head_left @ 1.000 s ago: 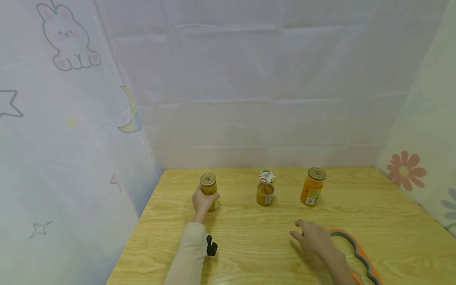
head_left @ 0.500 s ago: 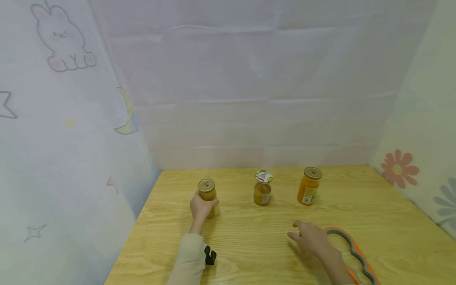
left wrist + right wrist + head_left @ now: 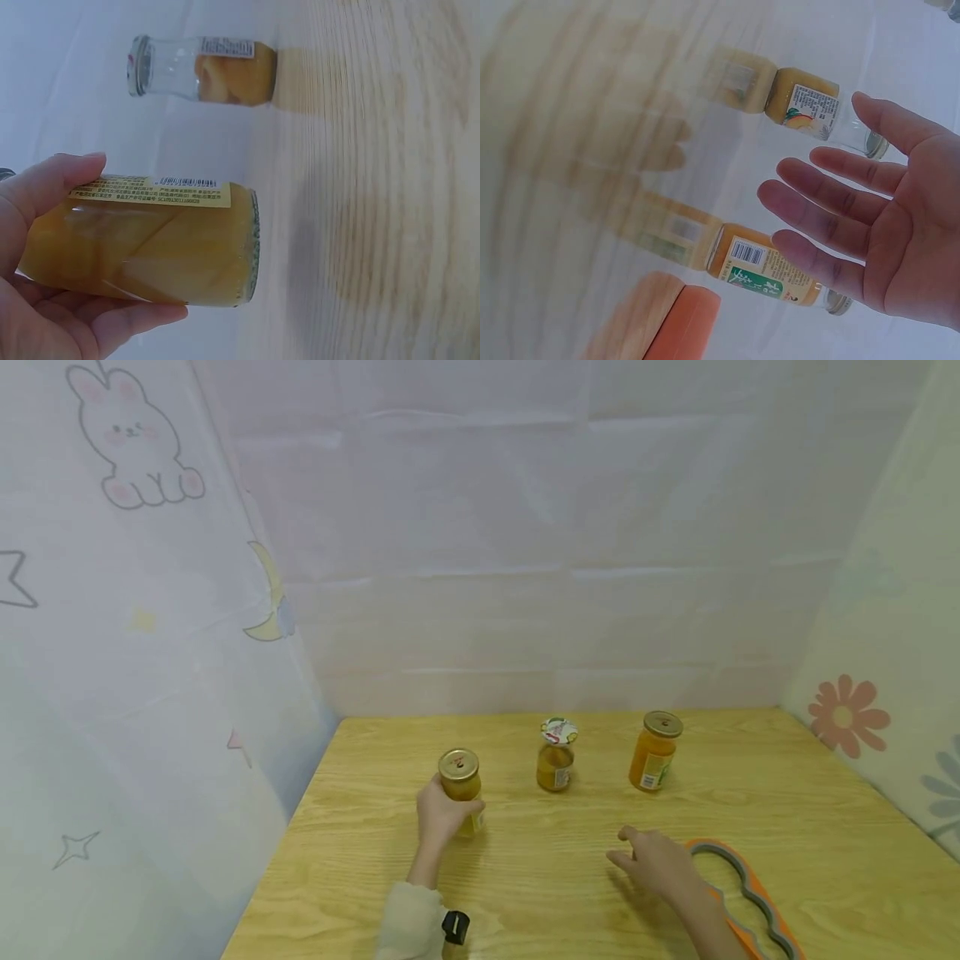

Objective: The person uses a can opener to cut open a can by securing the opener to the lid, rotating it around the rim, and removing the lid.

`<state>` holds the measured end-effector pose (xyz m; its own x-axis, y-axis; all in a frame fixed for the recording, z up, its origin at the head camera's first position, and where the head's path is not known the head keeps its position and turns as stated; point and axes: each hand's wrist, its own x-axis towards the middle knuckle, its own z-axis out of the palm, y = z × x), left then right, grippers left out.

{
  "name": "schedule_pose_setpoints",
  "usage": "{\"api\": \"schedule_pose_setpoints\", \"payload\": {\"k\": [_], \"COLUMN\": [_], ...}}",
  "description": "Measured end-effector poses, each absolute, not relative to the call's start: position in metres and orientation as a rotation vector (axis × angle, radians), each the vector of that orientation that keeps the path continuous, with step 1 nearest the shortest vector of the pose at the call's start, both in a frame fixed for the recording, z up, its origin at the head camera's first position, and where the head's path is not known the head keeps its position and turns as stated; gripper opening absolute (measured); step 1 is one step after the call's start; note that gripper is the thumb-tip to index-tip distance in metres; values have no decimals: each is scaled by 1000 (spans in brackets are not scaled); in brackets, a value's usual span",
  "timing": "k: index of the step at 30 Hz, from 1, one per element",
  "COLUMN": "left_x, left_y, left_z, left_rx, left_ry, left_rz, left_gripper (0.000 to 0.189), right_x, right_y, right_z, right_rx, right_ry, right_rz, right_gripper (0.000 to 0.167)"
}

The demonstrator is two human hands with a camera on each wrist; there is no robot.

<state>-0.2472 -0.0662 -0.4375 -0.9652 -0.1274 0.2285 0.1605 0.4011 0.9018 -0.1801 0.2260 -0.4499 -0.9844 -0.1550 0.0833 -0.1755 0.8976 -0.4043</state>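
My left hand [image 3: 444, 815] grips a glass jar of yellow fruit pieces [image 3: 459, 766] with a gold lid, holding it upright. In the left wrist view the thumb lies over the yellow label and the fingers curl round the other side of the jar [image 3: 150, 247]; a gap shows between its base and the table. My right hand [image 3: 662, 864] hovers over the table with fingers extended and nothing held, as the right wrist view shows of the same hand [image 3: 870, 202]. Beside it lies an orange jar opener [image 3: 765, 897] with a grey wavy inner edge, partly hidden by the forearm.
A smaller jar [image 3: 555, 768] with a white patterned lid stands mid-table. Right of it stands a taller jar of orange fruit [image 3: 652, 764] with a gold lid. The wooden table [image 3: 540, 877] meets patterned cloth walls at the back and sides.
My left hand has brought the gold-lidded jar nearer and to the right, lifting it off the table. My right hand has stayed nearly in place.
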Motion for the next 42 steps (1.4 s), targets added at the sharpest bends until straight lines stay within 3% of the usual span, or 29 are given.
{"api": "schedule_pose_setpoints", "payload": {"k": [19,29,42], "left_x": [-205,-197,-188], "left_y": [-33,-16,11], "left_z": [-430,-433,-437], "left_rx": [-307,-511,-629], "left_ry": [-2527,-2549,-2605], "left_rz": [-1670,-1727,-1754], "left_gripper": [57,67,64], "right_x": [-180,-180,-181], "right_y": [230,232,233], "right_z": [-449,-447,-447], "right_rx": [281,291,258], "right_ry": [-3011,-3026,-3065], "right_rz": [604,600,636], "right_gripper": [36,38,39]}}
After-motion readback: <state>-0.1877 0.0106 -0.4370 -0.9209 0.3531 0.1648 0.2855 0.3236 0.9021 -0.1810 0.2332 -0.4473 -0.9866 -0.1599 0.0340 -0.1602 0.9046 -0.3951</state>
